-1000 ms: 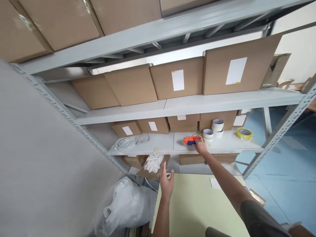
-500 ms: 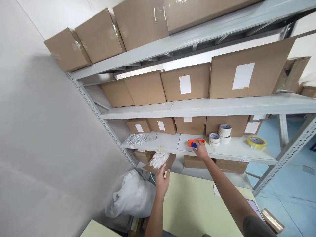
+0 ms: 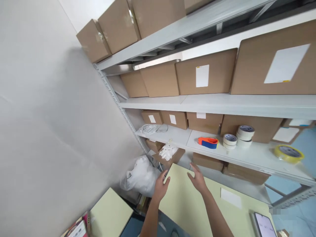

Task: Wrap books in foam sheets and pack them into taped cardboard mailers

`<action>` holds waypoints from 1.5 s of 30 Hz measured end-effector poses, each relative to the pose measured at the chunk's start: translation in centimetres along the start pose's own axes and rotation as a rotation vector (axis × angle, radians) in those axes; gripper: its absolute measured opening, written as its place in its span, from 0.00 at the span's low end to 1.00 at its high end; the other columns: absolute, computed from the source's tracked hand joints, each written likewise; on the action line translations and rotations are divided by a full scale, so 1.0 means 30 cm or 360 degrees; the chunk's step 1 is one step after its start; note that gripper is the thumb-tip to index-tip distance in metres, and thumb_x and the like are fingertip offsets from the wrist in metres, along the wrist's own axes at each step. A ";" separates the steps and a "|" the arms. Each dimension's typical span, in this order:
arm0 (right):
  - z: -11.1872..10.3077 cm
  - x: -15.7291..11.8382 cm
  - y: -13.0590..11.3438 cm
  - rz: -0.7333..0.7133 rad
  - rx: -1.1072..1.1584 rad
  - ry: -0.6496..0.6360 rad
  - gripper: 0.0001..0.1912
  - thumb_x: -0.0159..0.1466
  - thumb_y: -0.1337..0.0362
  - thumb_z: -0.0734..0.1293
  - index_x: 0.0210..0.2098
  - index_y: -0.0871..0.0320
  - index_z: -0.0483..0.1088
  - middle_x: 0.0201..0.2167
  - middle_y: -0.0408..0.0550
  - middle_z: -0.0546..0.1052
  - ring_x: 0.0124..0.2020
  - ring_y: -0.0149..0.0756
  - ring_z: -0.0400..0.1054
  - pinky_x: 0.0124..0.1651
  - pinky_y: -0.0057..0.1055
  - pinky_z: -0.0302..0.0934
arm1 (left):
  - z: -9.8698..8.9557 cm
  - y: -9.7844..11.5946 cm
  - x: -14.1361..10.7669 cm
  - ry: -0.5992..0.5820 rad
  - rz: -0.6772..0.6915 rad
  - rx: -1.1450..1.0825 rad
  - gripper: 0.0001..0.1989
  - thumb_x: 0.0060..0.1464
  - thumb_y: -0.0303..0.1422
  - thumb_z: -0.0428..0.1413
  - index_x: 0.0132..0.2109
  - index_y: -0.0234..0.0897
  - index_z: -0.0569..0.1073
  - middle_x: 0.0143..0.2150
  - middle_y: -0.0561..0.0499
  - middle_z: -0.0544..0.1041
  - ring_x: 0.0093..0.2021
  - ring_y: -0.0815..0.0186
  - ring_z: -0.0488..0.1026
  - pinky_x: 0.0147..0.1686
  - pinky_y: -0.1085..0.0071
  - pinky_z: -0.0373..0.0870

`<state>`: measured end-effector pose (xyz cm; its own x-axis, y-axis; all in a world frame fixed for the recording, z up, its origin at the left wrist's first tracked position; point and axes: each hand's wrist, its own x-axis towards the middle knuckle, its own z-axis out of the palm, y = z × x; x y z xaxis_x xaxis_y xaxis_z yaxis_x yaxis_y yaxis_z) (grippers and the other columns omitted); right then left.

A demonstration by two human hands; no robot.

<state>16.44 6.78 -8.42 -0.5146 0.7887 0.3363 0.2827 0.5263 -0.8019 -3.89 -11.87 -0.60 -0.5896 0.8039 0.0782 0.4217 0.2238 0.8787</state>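
Both hands hover over the pale yellow table point(image 3: 182, 197), apart from each other. My left hand point(image 3: 161, 187) has its fingers spread and holds nothing, near the table's left edge. Fingers apart and empty, my right hand point(image 3: 197, 179) is just below the lower shelf. On that shelf lies an orange and blue tape dispenser point(image 3: 208, 142), touched by neither hand. White tape rolls point(image 3: 230, 140) stand to its right, and a yellow tape roll point(image 3: 288, 153) lies farther right.
Cardboard boxes point(image 3: 206, 72) line the shelves. A coiled white cable point(image 3: 149, 129) lies at the shelf's left. White gloves point(image 3: 168, 151) fill an open box beyond my left hand. A white bag point(image 3: 142, 177) sits left; a phone point(image 3: 264, 225) and paper point(image 3: 231, 197) lie on the table.
My right hand has let go of the tape dispenser and come back down over the table. The dispenser stays on the shelf. The view has shifted, showing more of the table.
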 end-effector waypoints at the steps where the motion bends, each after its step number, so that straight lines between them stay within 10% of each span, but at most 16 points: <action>1: 0.046 -0.042 0.014 0.0017 0.0022 -0.0061 0.31 0.70 0.54 0.63 0.71 0.53 0.66 0.72 0.54 0.67 0.74 0.52 0.60 0.74 0.54 0.58 | -0.016 -0.026 -0.026 0.0010 -0.0044 0.0017 0.27 0.61 0.45 0.59 0.64 0.42 0.76 0.68 0.41 0.75 0.67 0.49 0.72 0.61 0.55 0.73; 7: 0.235 -0.208 0.025 0.0123 0.0066 -0.0330 0.33 0.69 0.54 0.63 0.71 0.52 0.65 0.73 0.54 0.66 0.74 0.50 0.59 0.74 0.51 0.58 | -0.138 -0.160 -0.165 0.0099 -0.0232 0.0085 0.28 0.61 0.44 0.59 0.66 0.42 0.74 0.69 0.42 0.74 0.69 0.49 0.69 0.64 0.53 0.70; 16: 0.408 -0.132 -0.240 -0.0134 0.0011 -0.0646 0.29 0.69 0.52 0.64 0.66 0.54 0.71 0.71 0.57 0.69 0.73 0.52 0.61 0.74 0.52 0.57 | -0.346 -0.333 -0.329 0.0363 -0.0245 0.0060 0.27 0.61 0.41 0.59 0.66 0.40 0.75 0.68 0.41 0.75 0.68 0.50 0.71 0.69 0.53 0.66; 33: 1.426 -0.477 -0.922 -0.0560 -0.0093 -0.1101 0.34 0.69 0.53 0.62 0.72 0.58 0.64 0.74 0.58 0.64 0.75 0.50 0.56 0.76 0.50 0.54 | -1.191 -1.004 -1.007 0.1100 -0.0786 -0.0231 0.28 0.63 0.41 0.60 0.67 0.39 0.74 0.69 0.37 0.74 0.65 0.50 0.74 0.59 0.55 0.75; 39: 1.695 -0.608 -1.071 -0.0586 -0.0146 -0.1443 0.35 0.70 0.55 0.62 0.74 0.57 0.60 0.77 0.56 0.59 0.78 0.48 0.51 0.78 0.48 0.50 | -1.331 -1.159 -1.192 0.1283 -0.0978 -0.0320 0.29 0.61 0.41 0.62 0.67 0.38 0.74 0.68 0.38 0.75 0.67 0.51 0.73 0.65 0.54 0.69; 45: 1.868 -0.689 -1.101 -0.0499 -0.0182 -0.1793 0.36 0.69 0.58 0.63 0.75 0.57 0.59 0.78 0.55 0.56 0.79 0.49 0.48 0.78 0.48 0.47 | -1.346 -1.238 -1.200 0.1332 -0.1195 -0.0476 0.31 0.59 0.37 0.62 0.68 0.37 0.72 0.69 0.36 0.74 0.63 0.49 0.75 0.63 0.54 0.70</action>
<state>-27.63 -44.71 -16.56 -0.9838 -0.0766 -0.1619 0.0582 0.7183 -0.6933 -26.13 -71.37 -17.03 -0.9401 -0.1157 -0.3207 -0.3403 0.2608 0.9034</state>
